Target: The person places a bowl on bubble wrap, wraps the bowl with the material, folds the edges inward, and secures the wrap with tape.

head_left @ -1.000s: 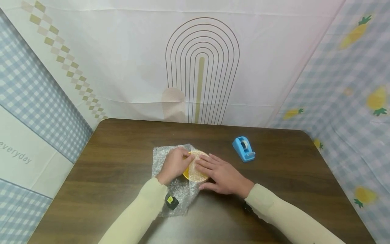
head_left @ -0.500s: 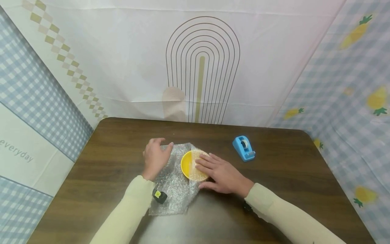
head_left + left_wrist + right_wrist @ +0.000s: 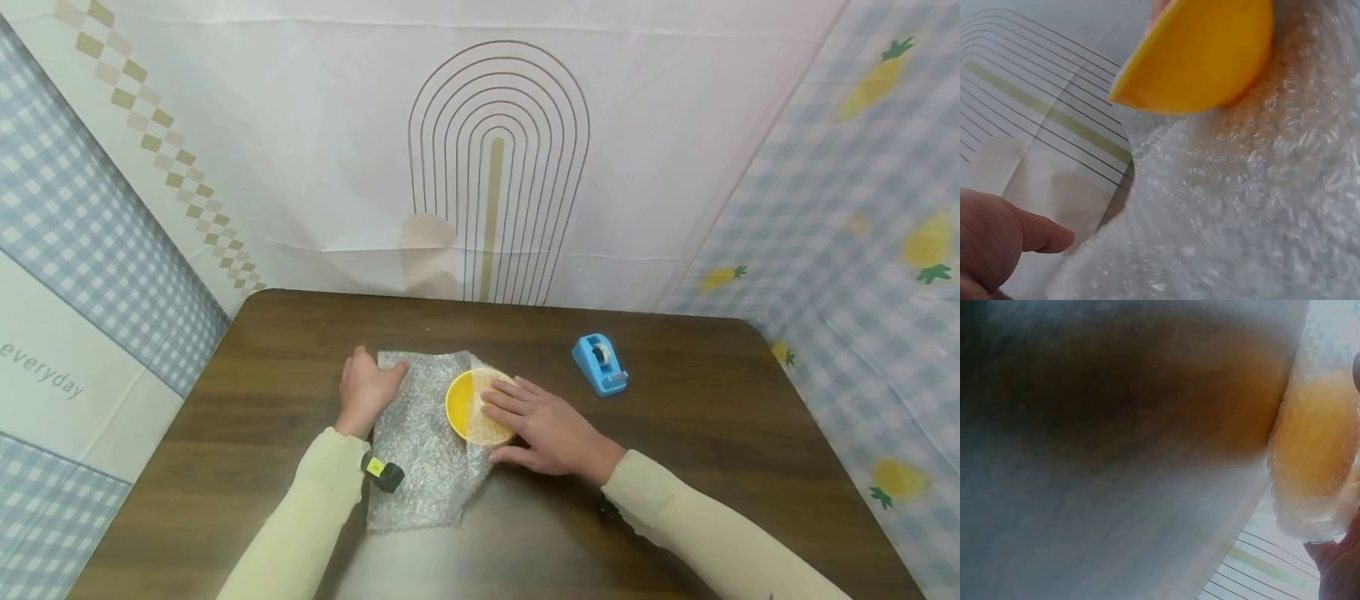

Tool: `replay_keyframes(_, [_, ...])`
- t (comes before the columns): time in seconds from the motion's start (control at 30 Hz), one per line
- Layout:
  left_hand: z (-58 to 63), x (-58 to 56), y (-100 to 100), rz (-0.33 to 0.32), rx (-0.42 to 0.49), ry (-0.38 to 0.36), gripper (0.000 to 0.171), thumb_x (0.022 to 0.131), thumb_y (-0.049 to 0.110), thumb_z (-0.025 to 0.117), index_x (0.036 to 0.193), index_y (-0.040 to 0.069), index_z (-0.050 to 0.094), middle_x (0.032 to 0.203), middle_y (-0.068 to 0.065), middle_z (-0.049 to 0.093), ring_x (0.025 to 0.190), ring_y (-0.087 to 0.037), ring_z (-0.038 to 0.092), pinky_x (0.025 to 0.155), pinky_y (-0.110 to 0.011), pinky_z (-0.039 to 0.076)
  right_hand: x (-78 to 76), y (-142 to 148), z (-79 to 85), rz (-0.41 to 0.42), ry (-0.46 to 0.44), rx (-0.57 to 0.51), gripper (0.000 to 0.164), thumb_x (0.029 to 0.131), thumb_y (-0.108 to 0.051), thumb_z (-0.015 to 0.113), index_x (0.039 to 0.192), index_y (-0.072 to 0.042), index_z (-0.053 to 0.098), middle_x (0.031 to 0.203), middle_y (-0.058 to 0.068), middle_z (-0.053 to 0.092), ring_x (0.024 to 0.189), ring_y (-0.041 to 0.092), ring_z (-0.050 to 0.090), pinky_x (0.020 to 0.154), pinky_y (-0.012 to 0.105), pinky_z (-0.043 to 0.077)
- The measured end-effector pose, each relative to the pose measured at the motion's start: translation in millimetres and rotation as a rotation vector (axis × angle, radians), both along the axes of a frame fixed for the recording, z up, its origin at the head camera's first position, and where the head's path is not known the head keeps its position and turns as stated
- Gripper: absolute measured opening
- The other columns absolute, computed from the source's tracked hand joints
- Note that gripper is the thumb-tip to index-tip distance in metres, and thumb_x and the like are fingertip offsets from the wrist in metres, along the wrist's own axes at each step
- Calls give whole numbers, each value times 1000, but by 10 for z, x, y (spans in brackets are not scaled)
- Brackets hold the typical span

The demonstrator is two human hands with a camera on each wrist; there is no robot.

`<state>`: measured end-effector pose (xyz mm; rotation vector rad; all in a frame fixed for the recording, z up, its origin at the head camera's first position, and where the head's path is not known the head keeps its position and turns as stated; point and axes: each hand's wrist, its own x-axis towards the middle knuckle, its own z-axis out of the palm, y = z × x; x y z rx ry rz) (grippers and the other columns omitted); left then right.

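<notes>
A yellow bowl [image 3: 461,407] stands on a sheet of bubble wrap [image 3: 420,467], with the sheet's right part folded up over the bowl's right half. My right hand [image 3: 551,429] lies over that fold, its fingers extended, holding the wrap down on the bowl. At the sheet's upper left edge is my left hand [image 3: 367,387], thumb held apart from the fingers and nothing visibly gripped. In the left wrist view the bowl [image 3: 1210,56] rises from the wrap [image 3: 1241,206], and part of the left hand [image 3: 997,240] shows beside the wrap's edge. Through the wrap, the bowl [image 3: 1316,437] looks blurred in the right wrist view.
A blue tape dispenser [image 3: 600,365] with a roll of tape stands behind and right of the bowl. All of this is on a dark brown wooden table [image 3: 697,400]. Printed cloths [image 3: 322,150] hang behind and at both sides of the table.
My left hand has let go of the wrap at the bowl's rim and moved left to the sheet's edge, uncovering the bowl's left half. The right hand has stayed on the fold.
</notes>
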<state>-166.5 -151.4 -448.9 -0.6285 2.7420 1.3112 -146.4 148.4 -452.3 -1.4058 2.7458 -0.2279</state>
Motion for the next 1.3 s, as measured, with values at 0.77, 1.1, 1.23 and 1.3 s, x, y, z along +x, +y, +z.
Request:
replay_keyframes(0.77, [226, 140, 346, -9, -24, 310, 24, 108, 23, 55, 110, 2, 67, 87, -15, 67, 78, -28, 58, 66, -33, 42, -4, -35, -15, -1, 0, 5, 71, 99, -65, 55, 154, -19, 52, 165, -1, 46, 159, 22, 33, 131, 47, 26])
replay_keyframes(1.1, [271, 261, 544, -114, -41, 451, 22, 107, 18, 58, 116, 3, 72, 87, -16, 73, 70, -24, 57, 63, -31, 48, -20, -57, -6, -8, -6, 4, 71, 99, -64, 56, 154, -19, 53, 164, 0, 47, 159, 22, 34, 131, 47, 25])
replay_keyframes(1.23, [264, 321, 636, -191, -87, 528, 21, 105, 14, 60, 117, 2, 73, 89, -17, 77, 67, -25, 61, 63, -37, 54, -25, -63, 2, -10, -11, -2, 70, 99, -63, 58, 153, -19, 54, 164, 1, 47, 158, 22, 35, 130, 47, 26])
replay_keyframes(1.3, [249, 341, 678, -228, -114, 552, 20, 105, 13, 61, 116, 3, 74, 91, -16, 78, 64, -22, 60, 61, -34, 54, -29, -66, -1, -10, -11, -1, 70, 99, -63, 58, 153, -18, 54, 163, 1, 48, 158, 21, 35, 130, 47, 26])
